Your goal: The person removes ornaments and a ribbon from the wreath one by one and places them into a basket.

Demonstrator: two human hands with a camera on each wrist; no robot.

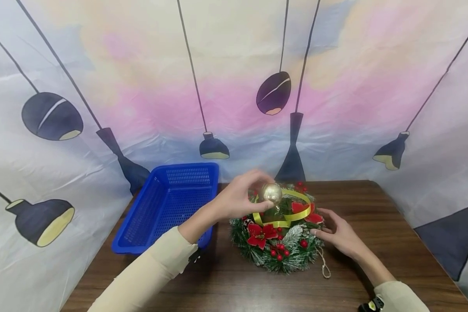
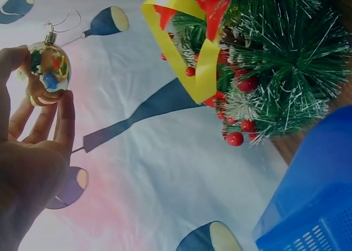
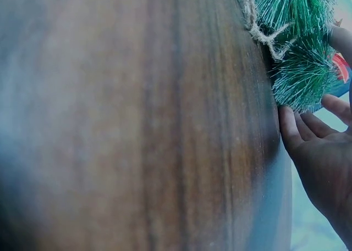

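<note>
Cropped left hand [image 2: 36, 163], part-hidden bauble [image 2: 52, 72]

A blue perforated plastic basket [image 1: 182, 203] stands on the brown wood-grain surface [image 1: 352, 199], before a pastel fabric backdrop [image 1: 234, 56] printed with dark pendant lamps [image 1: 274, 92].

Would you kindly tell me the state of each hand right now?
Left hand: closed, holding a shiny gold ball ornament.
Right hand: open, fingers touching the edge of the round green wreath with red flowers.
</note>
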